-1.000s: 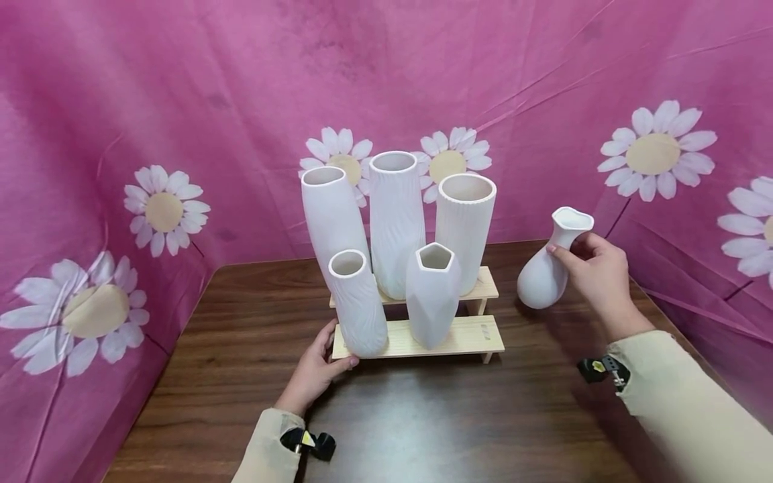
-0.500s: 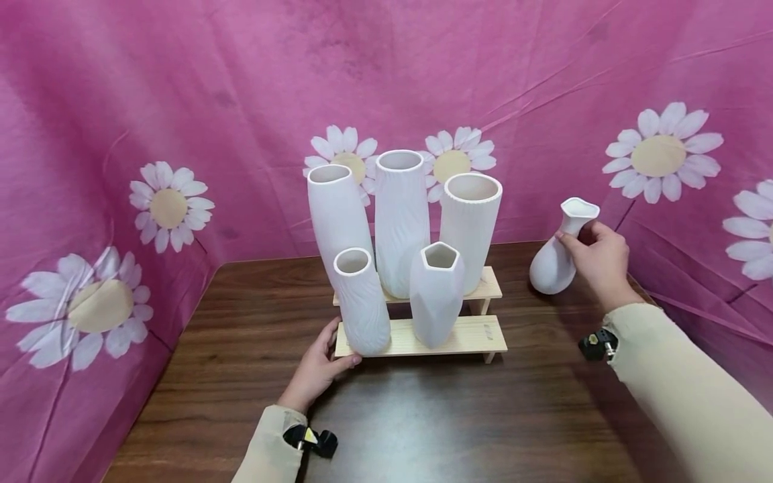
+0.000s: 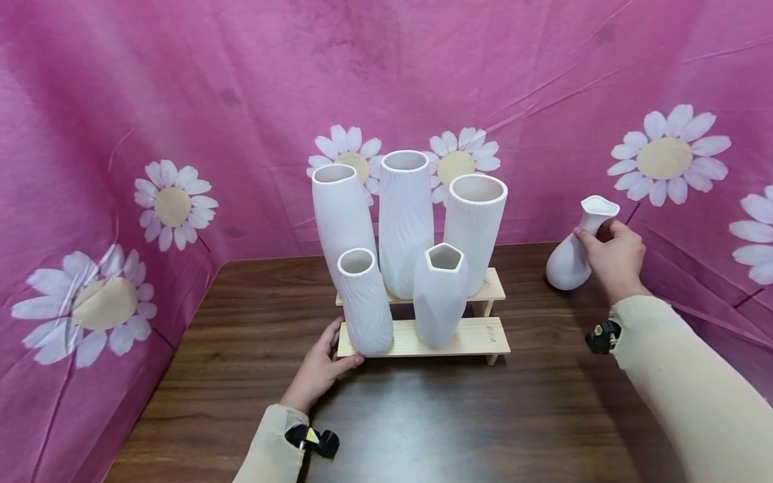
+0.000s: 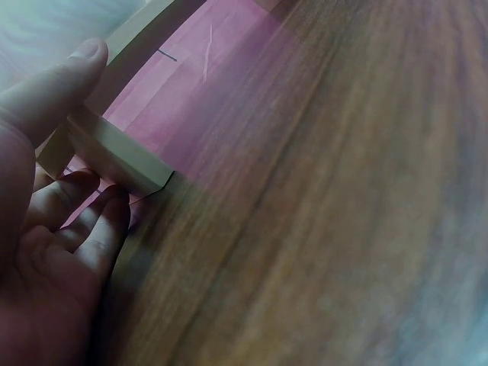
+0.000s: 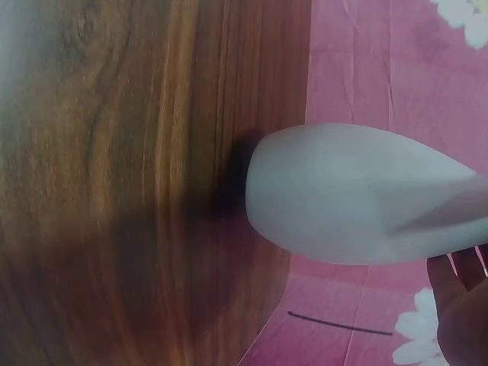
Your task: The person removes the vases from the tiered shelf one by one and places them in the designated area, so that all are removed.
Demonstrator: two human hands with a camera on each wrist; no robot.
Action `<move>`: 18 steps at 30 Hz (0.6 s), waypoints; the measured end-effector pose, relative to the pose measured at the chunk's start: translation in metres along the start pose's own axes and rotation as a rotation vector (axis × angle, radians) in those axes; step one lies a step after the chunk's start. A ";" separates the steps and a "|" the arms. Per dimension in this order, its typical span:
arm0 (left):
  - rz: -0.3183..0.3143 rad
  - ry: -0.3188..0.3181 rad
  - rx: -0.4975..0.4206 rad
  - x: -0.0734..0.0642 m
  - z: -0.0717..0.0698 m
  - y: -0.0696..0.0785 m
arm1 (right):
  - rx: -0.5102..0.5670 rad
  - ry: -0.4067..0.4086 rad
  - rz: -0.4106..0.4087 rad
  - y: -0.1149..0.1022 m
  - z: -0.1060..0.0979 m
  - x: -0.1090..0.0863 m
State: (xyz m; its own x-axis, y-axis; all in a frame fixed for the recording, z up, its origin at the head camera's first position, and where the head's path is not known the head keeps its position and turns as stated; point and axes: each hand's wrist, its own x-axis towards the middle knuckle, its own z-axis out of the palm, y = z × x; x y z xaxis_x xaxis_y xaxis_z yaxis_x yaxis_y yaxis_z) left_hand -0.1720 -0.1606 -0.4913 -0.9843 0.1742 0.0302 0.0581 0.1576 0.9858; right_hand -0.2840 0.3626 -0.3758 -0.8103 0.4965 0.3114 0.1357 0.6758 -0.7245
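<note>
At the right of the table, my right hand [image 3: 617, 260] holds a small white bulb-shaped vase [image 3: 569, 261] by its narrow neck, thumb in front. The vase leans, its wavy mouth towards the upper right. In the right wrist view its rounded body [image 5: 343, 194] shows close over the wood, a dark shadow beside the base. My left hand [image 3: 321, 367] grips the left end of a two-step pale wooden stand [image 3: 401, 341]. In the left wrist view the thumb lies along the step and the fingers curl at the stand's leg [image 4: 122, 156].
Three tall white vases, including a ribbed one [image 3: 476, 231], stand on the upper step. A wavy-textured vase [image 3: 366, 305] and a faceted vase [image 3: 441, 298] stand on the lower step. A pink daisy-print cloth [image 3: 266, 100] surrounds the brown wooden table [image 3: 423, 416] at its back and sides.
My right hand has carried the bulb-shaped vase to the right and a little towards the back. The left hand keeps its grip on the stand; the whole view has shifted slightly.
</note>
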 end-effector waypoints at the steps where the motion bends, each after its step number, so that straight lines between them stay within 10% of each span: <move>1: -0.001 0.000 0.003 0.000 0.000 0.000 | -0.004 0.000 0.004 0.001 0.000 0.001; 18: -0.013 0.013 0.013 -0.001 0.000 0.002 | -0.008 -0.035 0.027 0.017 0.000 0.004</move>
State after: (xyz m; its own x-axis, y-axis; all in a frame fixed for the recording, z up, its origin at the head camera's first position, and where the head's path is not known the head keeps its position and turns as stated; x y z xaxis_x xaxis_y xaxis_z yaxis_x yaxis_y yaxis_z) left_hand -0.1709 -0.1610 -0.4896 -0.9871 0.1591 0.0197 0.0474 0.1720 0.9840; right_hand -0.2850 0.3761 -0.3869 -0.8255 0.4957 0.2700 0.1627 0.6669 -0.7272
